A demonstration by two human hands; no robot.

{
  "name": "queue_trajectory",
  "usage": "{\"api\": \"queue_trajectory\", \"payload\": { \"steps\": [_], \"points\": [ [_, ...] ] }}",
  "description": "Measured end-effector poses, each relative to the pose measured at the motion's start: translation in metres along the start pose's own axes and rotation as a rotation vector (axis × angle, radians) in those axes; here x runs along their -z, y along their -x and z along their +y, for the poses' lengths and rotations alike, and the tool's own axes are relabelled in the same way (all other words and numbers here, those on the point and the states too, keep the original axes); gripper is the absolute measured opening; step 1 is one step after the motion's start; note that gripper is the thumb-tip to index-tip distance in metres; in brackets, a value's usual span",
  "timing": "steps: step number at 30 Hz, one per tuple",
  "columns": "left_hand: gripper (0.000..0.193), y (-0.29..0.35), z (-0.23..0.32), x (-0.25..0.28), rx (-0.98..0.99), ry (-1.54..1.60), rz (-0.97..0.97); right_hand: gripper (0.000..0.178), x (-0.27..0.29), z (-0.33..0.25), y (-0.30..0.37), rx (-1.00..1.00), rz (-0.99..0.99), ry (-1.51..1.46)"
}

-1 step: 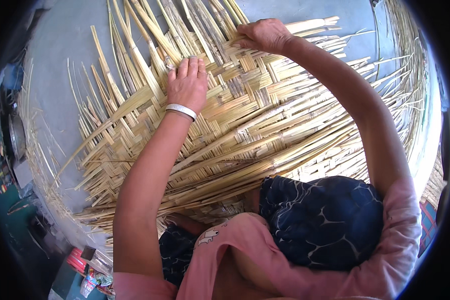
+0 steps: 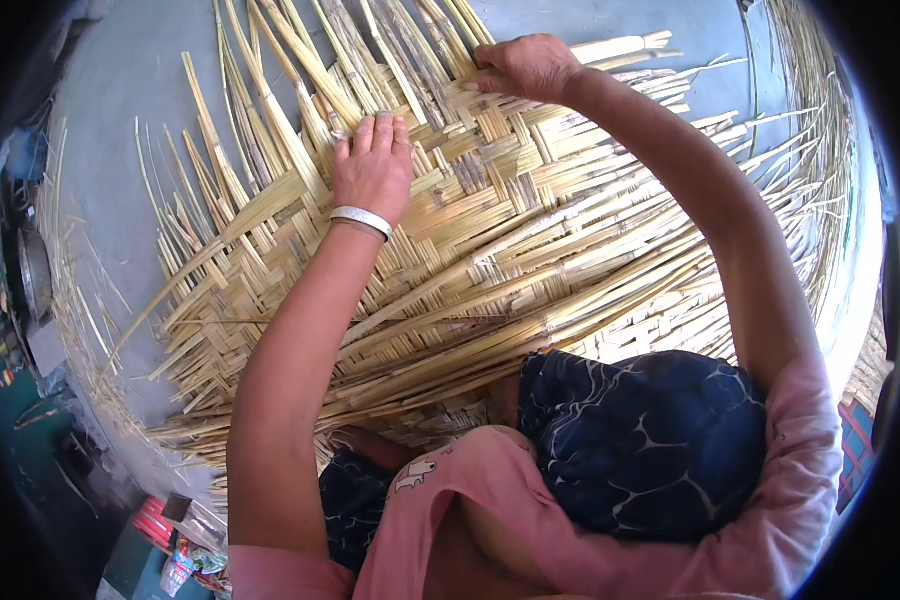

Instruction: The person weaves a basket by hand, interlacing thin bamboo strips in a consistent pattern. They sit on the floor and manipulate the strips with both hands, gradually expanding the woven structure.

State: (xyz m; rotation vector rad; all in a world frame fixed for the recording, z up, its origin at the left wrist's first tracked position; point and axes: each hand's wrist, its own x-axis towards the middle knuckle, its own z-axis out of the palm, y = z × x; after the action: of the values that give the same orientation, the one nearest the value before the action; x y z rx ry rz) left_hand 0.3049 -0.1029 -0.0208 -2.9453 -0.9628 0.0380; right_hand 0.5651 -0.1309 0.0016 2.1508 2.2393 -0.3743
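A half-woven mat [image 2: 490, 185] of flattened, straw-coloured reed strips spreads over the grey floor in front of me. My left hand [image 2: 373, 170], with a pale bangle at the wrist, lies palm down on the weave, its fingers stretched forward over the crossing strips. Farther off and to the right, my right hand [image 2: 528, 72] is closed at the mat's far edge, thumb and forefinger around a reed strip [image 2: 462, 22]; part of this grip is hidden by the hand. Several loose strip ends [image 2: 270, 95] fan outward beyond my left hand.
Long loose reeds [image 2: 490, 340] lie across the near part of the mat, close to my knee in dark patterned cloth [image 2: 650, 440]. More thin reeds [image 2: 820, 130] lie along the right side. Household items and a red package [image 2: 153, 522] stand at the lower left.
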Motion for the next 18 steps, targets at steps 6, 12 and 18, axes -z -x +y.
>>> {"api": "queue_trajectory", "payload": {
  "steps": [6, 12, 18],
  "points": [
    [0.040, 0.001, 0.005, 0.014, 0.093, 0.053, -0.064, 0.039, 0.026, 0.028, 0.012, -0.072, -0.123, -0.022],
    [0.039, -0.004, 0.011, 0.019, 0.104, 0.043, -0.113, 0.051, 0.015, 0.032, 0.011, -0.228, -0.233, -0.029],
    [0.036, -0.007, 0.008, 0.024, 0.078, 0.038, -0.131, 0.047, 0.019, 0.030, 0.012, -0.225, -0.241, -0.067]
  ]
}}
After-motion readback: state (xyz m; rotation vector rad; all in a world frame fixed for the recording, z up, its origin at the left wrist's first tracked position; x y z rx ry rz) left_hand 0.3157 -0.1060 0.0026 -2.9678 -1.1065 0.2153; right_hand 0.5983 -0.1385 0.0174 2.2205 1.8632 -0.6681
